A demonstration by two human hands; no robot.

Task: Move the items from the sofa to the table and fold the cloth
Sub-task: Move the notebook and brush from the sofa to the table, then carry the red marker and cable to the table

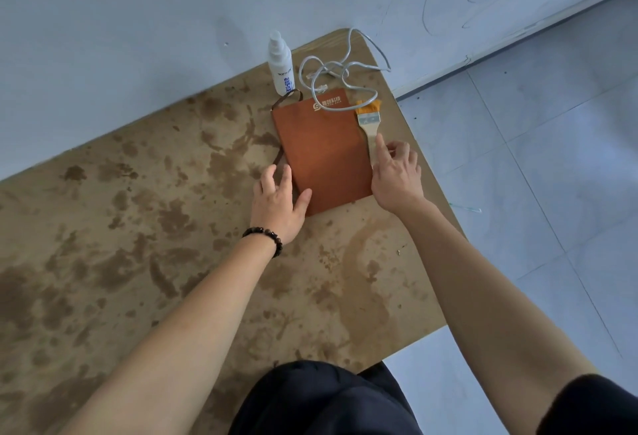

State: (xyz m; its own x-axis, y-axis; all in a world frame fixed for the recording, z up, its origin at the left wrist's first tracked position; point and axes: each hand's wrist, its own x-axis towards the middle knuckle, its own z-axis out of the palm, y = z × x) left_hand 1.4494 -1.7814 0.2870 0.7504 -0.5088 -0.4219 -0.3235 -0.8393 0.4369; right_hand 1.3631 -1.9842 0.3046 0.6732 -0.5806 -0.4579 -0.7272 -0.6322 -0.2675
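So everything sits bunched at the far right end of the surface (138,227), which is brown and covered in dark blotchy stains. The orange-brown notebook (321,148) lies flat there with its logo end pointing at the wall (138,20). Its brown strap (278,157) loops out along the left edge.

The left grip (278,199) is relaxed with spread fingers. Its thumb touches the notebook's near corner and the fingers rest by the strap, closed around nothing. There's a dark bead bracelet (266,237) on that wrist.

The right grip (397,175) is on the paintbrush (367,120), which lies just beside the notebook's right edge with its orange bristles pointing away. The index finger lies along the wooden handle and the other fingers are bent. The lower handle is hidden under the hand, so honestly can't tell if it's pinched or just touched.

Crowding things: a white cable (331,79) is tangled behind the notebook, with one loop draped over its top edge and the bristles. A white spray bottle (281,68) stands upright by the far left corner, close to the wall. Grey tiled floor (552,158) off to the right.
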